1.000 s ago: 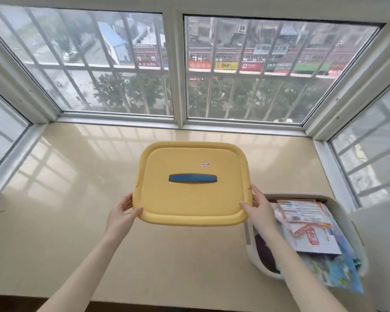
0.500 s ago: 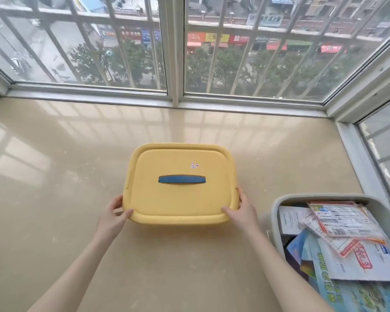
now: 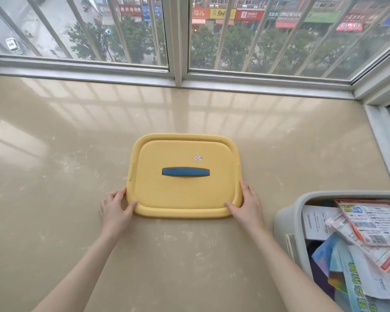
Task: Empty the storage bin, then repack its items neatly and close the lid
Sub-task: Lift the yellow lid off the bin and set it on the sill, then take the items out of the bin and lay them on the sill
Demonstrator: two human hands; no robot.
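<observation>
Beige surface (image 3: 65, 176) under a big barred window (image 3: 257, 41), shops and trees outside. On it sits the yellow lid (image 3: 182, 199) with its blue handle (image 3: 185, 172), lying flat right in front of me. So my left hand (image 3: 115, 208) grips the near left corner, thumb on top and fingers curled round the side edge, and my right hand (image 3: 248, 206) does the same at the near right corner. Off to my right is the grey bin (image 3: 288, 212), open, not touching the lid, stuffed with leaflets and papers (image 3: 369, 221).
</observation>
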